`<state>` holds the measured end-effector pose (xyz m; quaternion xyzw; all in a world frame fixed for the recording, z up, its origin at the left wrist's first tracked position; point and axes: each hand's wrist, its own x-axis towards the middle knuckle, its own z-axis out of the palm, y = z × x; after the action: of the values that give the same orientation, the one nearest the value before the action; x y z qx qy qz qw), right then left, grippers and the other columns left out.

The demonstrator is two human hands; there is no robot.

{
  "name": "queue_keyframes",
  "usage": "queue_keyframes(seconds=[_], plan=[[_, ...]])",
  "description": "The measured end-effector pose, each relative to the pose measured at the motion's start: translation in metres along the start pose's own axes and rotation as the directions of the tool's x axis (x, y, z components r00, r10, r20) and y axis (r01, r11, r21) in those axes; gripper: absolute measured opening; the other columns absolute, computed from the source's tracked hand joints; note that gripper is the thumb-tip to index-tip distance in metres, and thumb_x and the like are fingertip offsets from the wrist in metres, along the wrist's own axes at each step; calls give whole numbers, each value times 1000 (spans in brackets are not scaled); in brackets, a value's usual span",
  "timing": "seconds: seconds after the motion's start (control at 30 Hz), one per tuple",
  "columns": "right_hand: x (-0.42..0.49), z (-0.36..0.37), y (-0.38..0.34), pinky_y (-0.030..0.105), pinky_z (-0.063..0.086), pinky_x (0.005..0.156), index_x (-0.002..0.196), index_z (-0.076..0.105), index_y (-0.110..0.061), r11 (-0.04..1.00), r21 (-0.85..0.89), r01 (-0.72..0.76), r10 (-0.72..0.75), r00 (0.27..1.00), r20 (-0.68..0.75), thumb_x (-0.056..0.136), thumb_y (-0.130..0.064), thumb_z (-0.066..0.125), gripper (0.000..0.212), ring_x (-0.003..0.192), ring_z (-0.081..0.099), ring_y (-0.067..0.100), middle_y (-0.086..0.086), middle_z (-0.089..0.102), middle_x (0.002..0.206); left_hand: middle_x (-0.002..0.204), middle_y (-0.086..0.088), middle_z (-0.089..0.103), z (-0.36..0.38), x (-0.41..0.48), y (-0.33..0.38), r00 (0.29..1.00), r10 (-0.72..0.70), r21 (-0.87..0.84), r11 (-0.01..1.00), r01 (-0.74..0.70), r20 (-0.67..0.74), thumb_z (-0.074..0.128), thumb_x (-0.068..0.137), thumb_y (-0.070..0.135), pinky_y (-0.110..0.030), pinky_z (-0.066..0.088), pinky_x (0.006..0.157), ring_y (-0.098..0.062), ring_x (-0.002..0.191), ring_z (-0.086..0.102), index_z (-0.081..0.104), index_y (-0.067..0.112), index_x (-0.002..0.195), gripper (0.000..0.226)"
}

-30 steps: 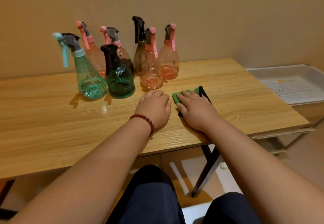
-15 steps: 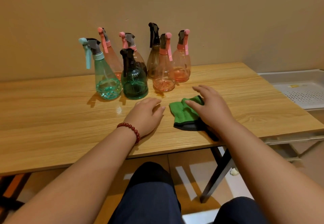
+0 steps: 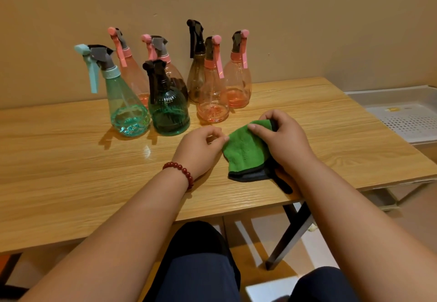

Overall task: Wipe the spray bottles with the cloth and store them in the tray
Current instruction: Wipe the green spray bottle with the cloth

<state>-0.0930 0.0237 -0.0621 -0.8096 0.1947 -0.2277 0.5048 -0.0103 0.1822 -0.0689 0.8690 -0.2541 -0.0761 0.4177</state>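
Several spray bottles stand in a cluster at the back of the wooden table (image 3: 71,171): a light teal one (image 3: 125,108), a dark green one (image 3: 169,110), several pink ones such as the nearest (image 3: 212,93), and a brown one (image 3: 196,72). In front of them lies a green cloth (image 3: 246,152) with a dark edge. My right hand (image 3: 281,138) grips the cloth's far top edge and lifts it. My left hand (image 3: 201,148) pinches the cloth's left edge between thumb and fingertip. A white perforated tray (image 3: 406,119) sits to the right, beyond the table.
The beige wall runs right behind the bottles. The table's right edge ends before the tray, which sits lower. My knees and the table's dark folding leg (image 3: 290,235) are below the front edge.
The cloth has been pulled toward me and unfolded. My right hand went from lying on it to gripping its top edge; my left hand moved right and took its left edge.
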Motion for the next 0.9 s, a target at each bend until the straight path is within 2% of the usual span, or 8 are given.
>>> queue_keyframes(seconds=[0.13,0.2,0.3,0.43,0.6,0.73,0.83,0.9], plan=[[1,4,-8,30,44,61,79,54,-21,992,118,-33,35,999,-15,90,-36,66,22,70,55,13,-4,59,75,80,1,70,-8,-6,6,992,-80,-318,947,47,-94,53,100,30,-37,58,71,-25,78,68,60,25,89,15],[0,7,-13,37,49,62,79,55,-20,976,194,-94,97,995,-5,91,-39,64,24,72,61,18,-1,62,77,94,-13,72,-10,-8,13,984,-176,-532,837,128,-40,50,102,30,-46,60,78,-29,87,71,59,21,95,14],[2,12,-21,43,59,65,89,61,-17,869,414,-271,271,961,61,93,-38,63,22,76,70,23,5,69,87,115,-8,69,-13,-10,20,949,-234,-732,605,313,212,58,97,31,-42,60,84,-24,103,70,53,20,124,29],[3,10,-22,41,61,75,123,58,-27,720,584,-375,306,927,218,86,-26,72,40,93,70,23,7,64,113,125,-15,65,-17,-12,12,966,-221,-652,715,253,133,73,85,6,-45,52,99,-23,111,66,29,34,150,83],[-8,5,-19,27,48,98,111,70,-34,975,188,-119,86,981,175,78,-25,78,35,129,39,6,-13,34,152,104,0,72,-22,-18,9,983,-180,-617,777,124,-30,73,86,7,-32,61,80,-11,88,73,46,35,136,63],[-12,7,-19,12,41,82,120,67,-29,999,-20,-47,50,979,198,72,-26,84,51,122,42,7,-15,25,155,102,-1,72,-26,-21,4,981,-175,-593,800,94,-81,73,86,10,-39,60,85,-15,92,72,69,36,97,29],[-13,7,-18,22,41,95,127,63,-27,995,-98,-35,56,974,219,72,-24,84,58,129,44,14,-13,23,157,109,7,69,-32,-23,0,992,-103,-555,822,126,74,76,81,8,-32,58,88,-10,100,69,70,36,102,36],[-12,7,-16,19,35,97,122,66,-26,986,-169,8,25,981,191,74,-23,83,50,132,41,13,-10,26,156,108,20,63,-35,-22,-3,995,-65,-364,927,87,70,77,81,9,-24,55,90,-1,99,64,67,36,116,45]])
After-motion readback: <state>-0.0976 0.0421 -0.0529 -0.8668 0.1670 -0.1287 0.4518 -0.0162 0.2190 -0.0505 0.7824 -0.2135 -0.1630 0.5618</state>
